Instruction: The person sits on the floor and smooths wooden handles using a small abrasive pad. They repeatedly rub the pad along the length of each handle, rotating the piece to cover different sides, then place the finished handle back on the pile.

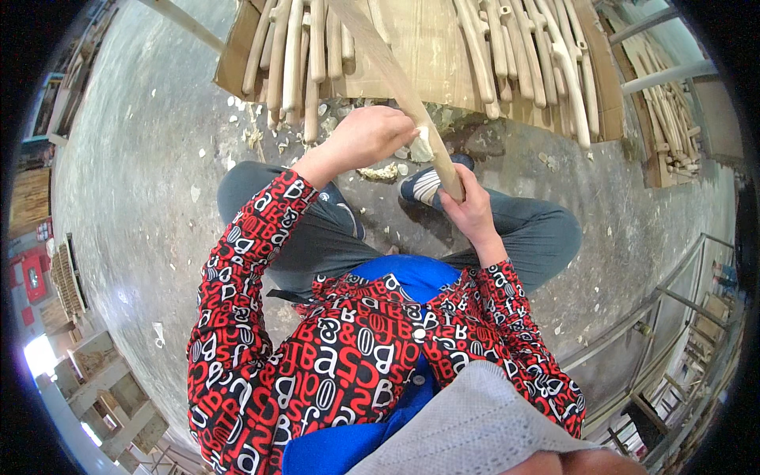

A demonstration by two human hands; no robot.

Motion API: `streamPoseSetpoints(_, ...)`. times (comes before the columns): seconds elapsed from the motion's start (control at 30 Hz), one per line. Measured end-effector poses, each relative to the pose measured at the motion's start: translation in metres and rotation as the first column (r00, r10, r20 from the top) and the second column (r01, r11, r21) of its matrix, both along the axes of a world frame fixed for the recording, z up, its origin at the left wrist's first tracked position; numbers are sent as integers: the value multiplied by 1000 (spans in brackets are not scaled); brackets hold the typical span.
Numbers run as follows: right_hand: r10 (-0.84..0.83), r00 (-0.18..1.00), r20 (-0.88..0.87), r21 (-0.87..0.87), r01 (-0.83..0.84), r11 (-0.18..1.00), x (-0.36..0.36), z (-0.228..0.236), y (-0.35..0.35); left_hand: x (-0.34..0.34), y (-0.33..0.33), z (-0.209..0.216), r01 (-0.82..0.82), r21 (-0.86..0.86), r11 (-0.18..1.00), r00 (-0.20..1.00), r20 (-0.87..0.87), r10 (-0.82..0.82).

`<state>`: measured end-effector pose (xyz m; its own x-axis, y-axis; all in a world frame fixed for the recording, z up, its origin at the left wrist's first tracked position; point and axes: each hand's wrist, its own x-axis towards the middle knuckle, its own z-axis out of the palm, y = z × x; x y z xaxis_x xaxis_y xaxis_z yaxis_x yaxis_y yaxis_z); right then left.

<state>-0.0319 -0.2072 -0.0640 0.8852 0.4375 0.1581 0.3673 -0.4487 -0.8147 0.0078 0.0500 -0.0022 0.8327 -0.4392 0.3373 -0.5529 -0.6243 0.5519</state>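
Note:
A long, pale wooden bar (404,83) slants from the top of the view down toward my lap. My right hand (473,204) is closed round its lower end. Beside the bar's left edge is my left hand (368,136), its fingers pinched together against the wood. A pale, crumpled scrap (421,148) shows just below those fingertips; I cannot tell whether they hold it or it lies behind them. What sits inside the pinch is hidden.
Ahead, a cardboard sheet (431,55) carries rows of wooden sticks (293,59) on the left and more peg-bearing sticks (546,59) on the right. Another pile of sticks (671,119) lies at far right. Pale flakes litter the concrete floor (150,198). Metal rails (673,277) run along the right.

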Motion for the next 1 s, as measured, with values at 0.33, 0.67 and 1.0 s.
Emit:
streamPoseSetpoints(0.33,46,976,-212,67,-32,997,-5,15,13,-12,-1,23,62,217,974,850,500,-166)
streamPoseSetpoints(0.67,-188,958,-216,14,196,981,26,11,19,-13,-16,23,0,-103,995,944,328,34)
streamPoseSetpoints(1.0,-216,975,-53,-35,214,976,13,7,18,2,-13,12,-388,-329,861,906,-310,290)
